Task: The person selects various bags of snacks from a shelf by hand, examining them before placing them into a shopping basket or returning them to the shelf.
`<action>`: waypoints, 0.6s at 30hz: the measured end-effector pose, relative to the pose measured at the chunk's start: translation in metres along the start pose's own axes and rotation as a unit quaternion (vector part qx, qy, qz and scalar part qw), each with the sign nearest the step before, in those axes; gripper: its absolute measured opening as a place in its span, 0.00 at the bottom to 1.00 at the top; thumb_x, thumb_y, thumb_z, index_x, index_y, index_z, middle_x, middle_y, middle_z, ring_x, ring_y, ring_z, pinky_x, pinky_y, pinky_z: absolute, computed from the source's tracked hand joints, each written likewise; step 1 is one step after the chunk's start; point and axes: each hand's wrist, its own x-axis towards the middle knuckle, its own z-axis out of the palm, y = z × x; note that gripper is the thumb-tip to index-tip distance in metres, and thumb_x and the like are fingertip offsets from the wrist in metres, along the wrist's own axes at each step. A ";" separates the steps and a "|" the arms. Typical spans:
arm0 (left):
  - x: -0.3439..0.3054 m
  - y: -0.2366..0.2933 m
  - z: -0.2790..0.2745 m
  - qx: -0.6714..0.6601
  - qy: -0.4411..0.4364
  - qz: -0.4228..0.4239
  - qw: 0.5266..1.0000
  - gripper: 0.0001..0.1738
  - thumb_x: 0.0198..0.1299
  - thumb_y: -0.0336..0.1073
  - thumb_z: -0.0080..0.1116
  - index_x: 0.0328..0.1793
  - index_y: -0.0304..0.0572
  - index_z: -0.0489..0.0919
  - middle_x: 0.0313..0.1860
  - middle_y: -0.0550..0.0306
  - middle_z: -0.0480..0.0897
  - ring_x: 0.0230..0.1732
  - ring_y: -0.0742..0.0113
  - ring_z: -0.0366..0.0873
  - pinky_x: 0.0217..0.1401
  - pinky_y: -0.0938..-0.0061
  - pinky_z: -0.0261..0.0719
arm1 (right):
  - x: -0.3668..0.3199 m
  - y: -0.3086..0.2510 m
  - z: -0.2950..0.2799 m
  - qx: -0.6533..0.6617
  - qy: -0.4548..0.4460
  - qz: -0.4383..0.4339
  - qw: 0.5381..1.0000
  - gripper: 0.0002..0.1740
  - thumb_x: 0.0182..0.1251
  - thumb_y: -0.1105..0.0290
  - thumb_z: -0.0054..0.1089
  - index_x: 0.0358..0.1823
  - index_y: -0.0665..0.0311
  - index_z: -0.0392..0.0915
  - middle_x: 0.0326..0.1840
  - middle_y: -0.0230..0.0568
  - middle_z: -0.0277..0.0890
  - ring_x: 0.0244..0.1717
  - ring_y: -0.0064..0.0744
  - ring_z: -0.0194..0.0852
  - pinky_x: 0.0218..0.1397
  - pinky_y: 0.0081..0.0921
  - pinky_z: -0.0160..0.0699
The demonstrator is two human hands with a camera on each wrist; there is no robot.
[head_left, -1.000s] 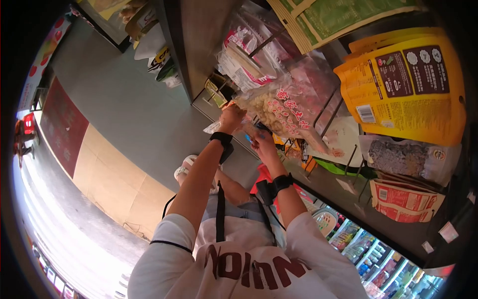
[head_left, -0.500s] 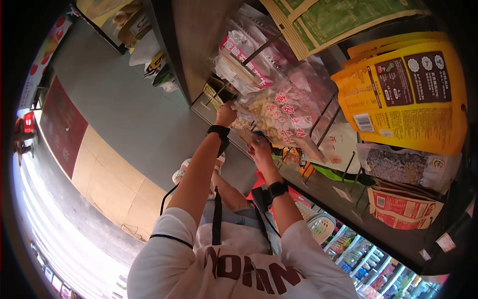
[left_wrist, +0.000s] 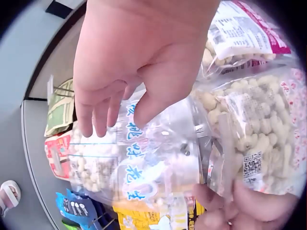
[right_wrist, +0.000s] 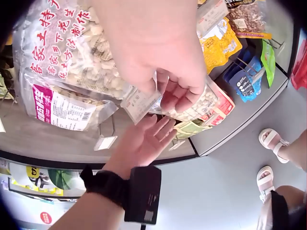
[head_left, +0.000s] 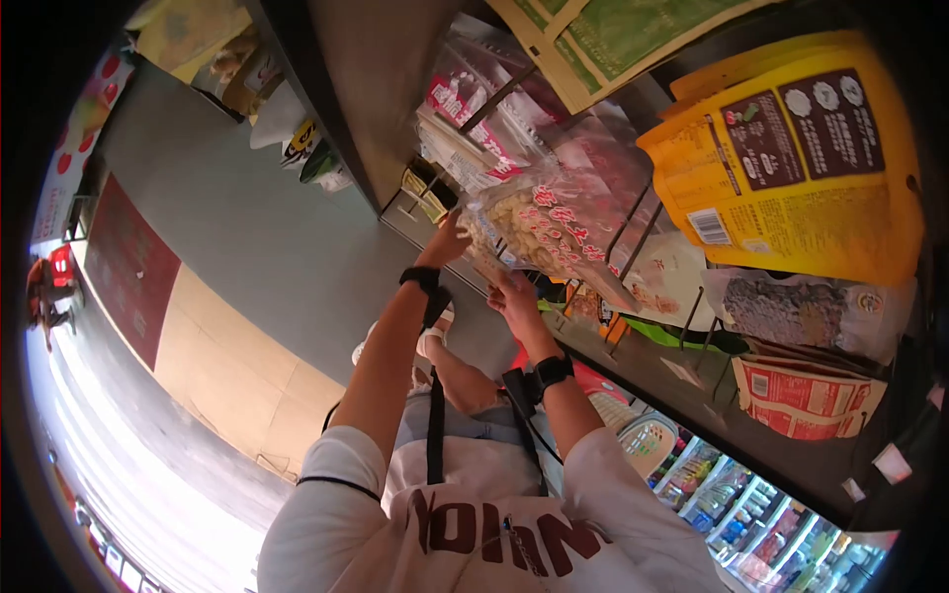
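Note:
My left hand [head_left: 445, 242] reaches low into the shelf rack. Its loosely extended fingers hang in front of a clear bag of peanuts with blue lettering [left_wrist: 135, 160], holding nothing. Beside it, my right hand [head_left: 519, 304] pinches a clear price tag holder [right_wrist: 139, 104] between thumb and fingers. In the right wrist view, the left palm [right_wrist: 141, 143] faces up just under that holder. A larger peanut bag with red lettering [head_left: 544, 222] hangs right behind the hands. In the left wrist view, its QR label [left_wrist: 252, 164] shows just above the right hand's fingers.
Yellow pouches [head_left: 781, 168] hang on hooks at the right, with green packets [head_left: 633, 40] higher up. Bare metal hooks [head_left: 633, 232] stick out between the goods. A bag with a magenta label [right_wrist: 62, 108] hangs next to the peanuts. Grey floor [head_left: 247, 217] lies to the left.
The shelf goods have shifted slightly left in the head view. My left hand has drawn a little lower, its fingers looking straighter than before. The right hand stays at the price tag holder.

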 end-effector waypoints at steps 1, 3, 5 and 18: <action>-0.017 -0.002 -0.003 -0.003 0.003 0.033 0.999 0.30 0.53 0.33 0.49 0.62 0.40 0.53 0.42 0.51 0.74 0.39 0.66 0.73 0.37 0.77 0.73 | -0.004 0.003 0.000 -0.033 0.011 0.001 0.999 0.13 0.58 0.63 0.52 0.38 0.63 0.64 0.22 0.32 0.68 0.22 0.19 0.67 0.24 0.19 0.68; -0.024 -0.084 -0.003 0.131 -0.015 0.093 0.987 0.24 0.53 0.28 0.46 0.58 0.40 0.59 0.33 0.56 0.74 0.34 0.69 0.72 0.33 0.79 0.72 | -0.014 0.015 -0.006 -0.054 0.025 -0.006 0.998 0.13 0.58 0.62 0.52 0.38 0.63 0.65 0.23 0.32 0.69 0.22 0.19 0.68 0.24 0.20 0.69; -0.063 -0.138 -0.020 -0.153 -0.119 0.097 0.976 0.20 0.52 0.25 0.44 0.54 0.40 0.64 0.27 0.61 0.72 0.30 0.73 0.70 0.32 0.82 0.70 | -0.030 0.032 -0.026 -0.147 -0.042 0.001 0.988 0.13 0.57 0.63 0.54 0.36 0.64 0.67 0.26 0.34 0.70 0.25 0.22 0.70 0.29 0.18 0.71; -0.229 0.007 -0.088 0.371 -0.301 -0.050 0.877 0.18 0.47 0.39 0.55 0.44 0.39 0.72 0.30 0.48 0.77 0.33 0.61 0.75 0.37 0.72 0.72 | -0.205 0.157 -0.111 -0.120 0.245 -0.014 0.962 0.13 0.52 0.64 0.51 0.35 0.65 0.72 0.24 0.38 0.73 0.20 0.25 0.71 0.21 0.20 0.69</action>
